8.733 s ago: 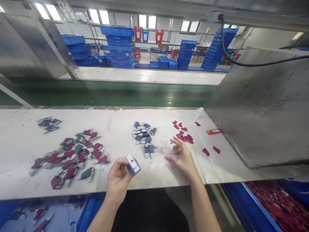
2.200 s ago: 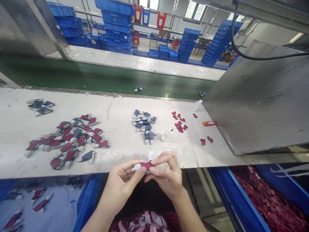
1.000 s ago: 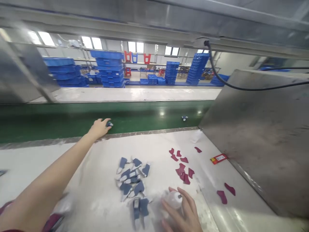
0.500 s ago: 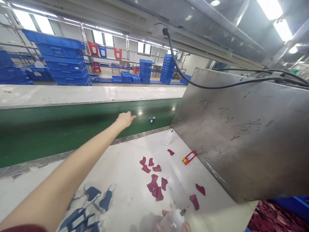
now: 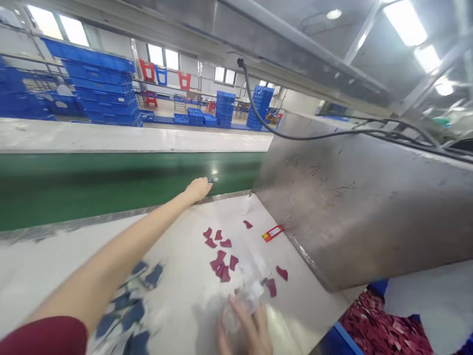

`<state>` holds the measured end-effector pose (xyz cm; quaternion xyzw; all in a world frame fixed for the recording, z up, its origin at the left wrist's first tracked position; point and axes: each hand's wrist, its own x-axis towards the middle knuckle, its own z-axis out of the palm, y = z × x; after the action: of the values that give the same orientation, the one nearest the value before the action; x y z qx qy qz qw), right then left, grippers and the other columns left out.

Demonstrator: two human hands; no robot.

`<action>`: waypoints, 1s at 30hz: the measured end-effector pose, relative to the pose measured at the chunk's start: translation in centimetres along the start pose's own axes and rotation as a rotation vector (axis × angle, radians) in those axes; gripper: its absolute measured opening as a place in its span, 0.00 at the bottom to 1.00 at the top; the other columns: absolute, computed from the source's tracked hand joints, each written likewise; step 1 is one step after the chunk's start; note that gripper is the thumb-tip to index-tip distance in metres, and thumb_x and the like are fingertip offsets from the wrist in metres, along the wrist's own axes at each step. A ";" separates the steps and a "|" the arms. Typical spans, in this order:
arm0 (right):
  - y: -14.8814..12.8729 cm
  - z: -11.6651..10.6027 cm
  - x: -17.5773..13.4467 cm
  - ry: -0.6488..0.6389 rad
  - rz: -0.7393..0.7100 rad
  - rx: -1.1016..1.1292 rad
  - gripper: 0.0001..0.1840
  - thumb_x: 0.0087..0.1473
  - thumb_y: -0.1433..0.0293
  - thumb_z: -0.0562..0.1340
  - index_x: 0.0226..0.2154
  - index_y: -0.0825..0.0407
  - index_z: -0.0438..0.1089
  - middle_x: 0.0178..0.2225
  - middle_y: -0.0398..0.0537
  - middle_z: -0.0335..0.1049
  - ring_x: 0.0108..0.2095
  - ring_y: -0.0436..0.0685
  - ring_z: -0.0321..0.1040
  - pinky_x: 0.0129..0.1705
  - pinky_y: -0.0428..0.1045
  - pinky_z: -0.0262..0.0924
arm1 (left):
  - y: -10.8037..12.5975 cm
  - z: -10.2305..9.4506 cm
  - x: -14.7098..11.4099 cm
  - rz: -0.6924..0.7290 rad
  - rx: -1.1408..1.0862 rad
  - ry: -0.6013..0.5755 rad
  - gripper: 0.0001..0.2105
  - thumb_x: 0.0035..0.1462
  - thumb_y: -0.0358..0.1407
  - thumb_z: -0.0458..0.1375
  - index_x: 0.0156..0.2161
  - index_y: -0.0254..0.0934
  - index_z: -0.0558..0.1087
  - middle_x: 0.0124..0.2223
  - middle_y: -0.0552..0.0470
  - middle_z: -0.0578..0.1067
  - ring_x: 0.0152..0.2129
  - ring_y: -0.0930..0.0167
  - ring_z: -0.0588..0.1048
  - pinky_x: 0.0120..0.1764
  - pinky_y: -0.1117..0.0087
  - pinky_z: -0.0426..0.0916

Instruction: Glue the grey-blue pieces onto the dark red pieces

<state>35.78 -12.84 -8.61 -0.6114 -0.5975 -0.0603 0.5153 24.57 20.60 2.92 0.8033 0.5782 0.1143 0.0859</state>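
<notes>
My left hand [image 5: 198, 189] reaches far out to the near edge of the green conveyor belt [image 5: 92, 187]. A small grey-blue part [image 5: 213, 180] lies on the belt right at its fingertips; whether the fingers grip it is unclear. My right hand [image 5: 242, 331] is low at the front of the white table [image 5: 173, 231], blurred, closed around a clear squeeze bottle [image 5: 248, 295] with a thin nozzle. Several dark red cut pieces [image 5: 221, 261] lie just beyond the bottle. Blue-grey parts [image 5: 136, 305] are scattered under my left forearm.
A slanted steel panel [image 5: 369, 207] walls off the right side of the table. A small red label [image 5: 272, 232] lies at its foot. A blue bin of red pieces [image 5: 384, 330] sits below right. Stacked blue crates [image 5: 103, 88] stand beyond the belt.
The view swung right and the left arm stretched over to the belt with the assembled part. A part now sits at its fingertips. The right hand took up the bottle.
</notes>
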 end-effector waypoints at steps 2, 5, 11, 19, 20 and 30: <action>-0.3 -0.6 0.3 -0.014 -0.023 0.041 0.16 0.57 0.72 0.63 0.49 0.48 0.73 0.40 0.54 0.72 0.39 0.61 0.73 0.35 0.54 0.72 | -1.7 -1.8 -4.5 0.056 0.001 -0.030 0.13 0.67 0.42 0.52 0.42 0.33 0.73 0.40 0.47 0.76 0.35 0.68 0.76 0.40 0.62 0.71; -0.6 -1.0 0.8 0.035 -0.091 0.056 0.18 0.56 0.72 0.66 0.50 0.51 0.70 0.37 0.52 0.73 0.36 0.60 0.72 0.39 0.56 0.70 | -3.7 -3.6 -12.7 0.109 0.003 -0.029 0.18 0.68 0.41 0.44 0.32 0.36 0.71 0.31 0.47 0.75 0.29 0.66 0.74 0.35 0.64 0.67; -1.3 -1.2 1.2 -0.010 -0.143 0.126 0.19 0.56 0.71 0.67 0.50 0.51 0.68 0.36 0.51 0.73 0.35 0.59 0.70 0.37 0.54 0.69 | -5.9 -3.2 -24.6 0.177 -0.099 0.012 0.17 0.66 0.41 0.44 0.32 0.38 0.71 0.37 0.46 0.77 0.38 0.63 0.74 0.42 0.63 0.68; -1.7 -1.7 1.3 0.035 -0.159 0.176 0.19 0.56 0.71 0.68 0.49 0.51 0.68 0.35 0.49 0.74 0.33 0.57 0.73 0.32 0.50 0.69 | -3.6 -3.4 -32.7 0.143 -0.360 0.427 0.12 0.68 0.34 0.43 0.42 0.39 0.70 0.46 0.45 0.72 0.46 0.63 0.67 0.49 0.59 0.64; -1.7 -1.9 1.2 0.058 -0.167 0.183 0.18 0.55 0.72 0.68 0.49 0.51 0.69 0.34 0.48 0.74 0.32 0.57 0.73 0.31 0.50 0.69 | -3.2 -3.2 -34.3 0.135 -0.379 0.429 0.12 0.68 0.33 0.43 0.43 0.40 0.70 0.44 0.46 0.71 0.44 0.64 0.68 0.47 0.60 0.64; -3.9 -3.8 -2.5 0.030 -0.189 0.395 0.15 0.53 0.67 0.67 0.44 0.51 0.73 0.25 0.44 0.68 0.23 0.54 0.67 0.21 0.49 0.64 | -2.7 2.8 -47.3 -0.145 -0.291 0.209 0.12 0.68 0.32 0.45 0.43 0.42 0.71 0.40 0.51 0.75 0.40 0.65 0.70 0.43 0.60 0.57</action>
<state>34.07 -18.11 -6.39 -0.4388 -0.6447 0.0012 0.6259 8.45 -23.46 -4.53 0.7224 0.6176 0.2731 0.1488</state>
